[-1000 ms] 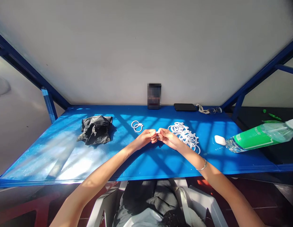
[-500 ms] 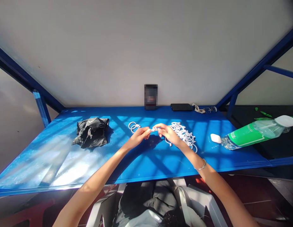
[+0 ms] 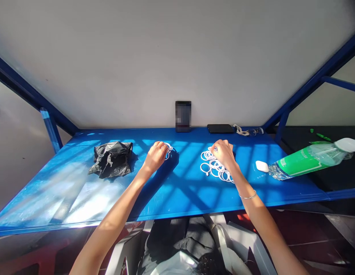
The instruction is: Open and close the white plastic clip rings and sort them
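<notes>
White plastic rings (image 3: 205, 167), each with a small knob, lie in a loose pile on the blue table (image 3: 177, 191), right of centre. My right hand (image 3: 224, 152) is at the far side of this pile, its fingers curled down and pinching a ring there; the fingertips are partly hidden. Left of centre is a smaller group of the same rings (image 3: 168, 147). Over that group my left hand (image 3: 156, 154) is closed, back of the hand up, with a white ring at its fingertips. The hand covers part of the group.
A crumpled black plastic bag (image 3: 111, 160) lies at the left. Against the wall leans a dark blurred device (image 3: 183, 116); a black phone (image 3: 220, 128) and eyeglasses (image 3: 252, 131) lie farther right. A white case (image 3: 262, 166) sits beside a green-labelled bottle (image 3: 306, 160) at the right.
My hands were together over the middle, holding a white ring between them. They have parted: the left moved left to the small group, the right moved right onto the pile.
</notes>
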Demonstrator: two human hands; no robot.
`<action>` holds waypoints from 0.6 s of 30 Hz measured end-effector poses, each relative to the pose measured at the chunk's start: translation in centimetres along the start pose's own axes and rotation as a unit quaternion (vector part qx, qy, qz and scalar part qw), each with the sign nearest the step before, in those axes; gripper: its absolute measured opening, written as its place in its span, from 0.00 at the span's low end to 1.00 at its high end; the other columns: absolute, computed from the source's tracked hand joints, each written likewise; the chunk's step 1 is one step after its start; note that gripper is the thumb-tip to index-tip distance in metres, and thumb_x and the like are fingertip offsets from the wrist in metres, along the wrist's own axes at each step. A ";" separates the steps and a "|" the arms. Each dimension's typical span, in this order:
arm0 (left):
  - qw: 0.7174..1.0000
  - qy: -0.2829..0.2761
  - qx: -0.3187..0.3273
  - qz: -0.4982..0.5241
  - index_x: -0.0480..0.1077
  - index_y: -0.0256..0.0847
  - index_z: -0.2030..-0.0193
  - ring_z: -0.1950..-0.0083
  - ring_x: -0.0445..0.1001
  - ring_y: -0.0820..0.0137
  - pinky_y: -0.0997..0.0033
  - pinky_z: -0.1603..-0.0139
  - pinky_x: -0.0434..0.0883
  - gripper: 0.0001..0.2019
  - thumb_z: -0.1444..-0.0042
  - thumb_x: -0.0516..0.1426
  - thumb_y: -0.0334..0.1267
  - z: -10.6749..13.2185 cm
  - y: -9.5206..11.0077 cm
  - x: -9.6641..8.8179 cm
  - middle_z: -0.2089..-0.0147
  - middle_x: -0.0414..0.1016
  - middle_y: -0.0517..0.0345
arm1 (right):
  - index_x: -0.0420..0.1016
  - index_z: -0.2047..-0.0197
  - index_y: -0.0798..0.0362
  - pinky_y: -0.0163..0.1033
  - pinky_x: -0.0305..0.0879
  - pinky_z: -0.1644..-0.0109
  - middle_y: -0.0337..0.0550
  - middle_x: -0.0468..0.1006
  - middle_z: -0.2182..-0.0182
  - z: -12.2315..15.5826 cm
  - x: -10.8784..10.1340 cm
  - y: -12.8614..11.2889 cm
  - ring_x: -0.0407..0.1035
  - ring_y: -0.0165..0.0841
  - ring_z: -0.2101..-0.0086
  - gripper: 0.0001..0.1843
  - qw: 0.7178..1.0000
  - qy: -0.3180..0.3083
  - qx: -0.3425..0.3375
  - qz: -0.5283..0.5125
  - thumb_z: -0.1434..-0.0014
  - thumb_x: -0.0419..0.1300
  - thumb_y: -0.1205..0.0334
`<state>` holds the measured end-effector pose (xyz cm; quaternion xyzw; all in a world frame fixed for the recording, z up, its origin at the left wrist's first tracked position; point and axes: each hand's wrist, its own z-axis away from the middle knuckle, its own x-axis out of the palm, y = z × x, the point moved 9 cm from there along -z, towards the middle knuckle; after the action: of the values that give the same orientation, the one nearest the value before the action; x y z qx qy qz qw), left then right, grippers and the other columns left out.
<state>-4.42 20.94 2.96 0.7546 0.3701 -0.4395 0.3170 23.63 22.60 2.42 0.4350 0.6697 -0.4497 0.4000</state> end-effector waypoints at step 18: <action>0.862 -0.055 -0.124 0.489 0.77 0.39 0.59 0.61 0.74 0.65 0.68 0.62 0.69 0.17 0.38 0.55 0.51 0.4 4.0 1.5 0.61 0.78 0.50 | 0.80 0.61 0.47 0.46 0.68 0.55 0.47 0.72 0.62 4.2 -1.0 -13.1 0.65 0.40 0.59 0.15 0.929 0.045 -0.328 -0.166 0.28 0.52 0.59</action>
<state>-0.75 18.89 2.08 0.7679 -0.0134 -0.2193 0.6017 12.19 15.58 5.54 0.1820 0.8599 -0.2443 0.4095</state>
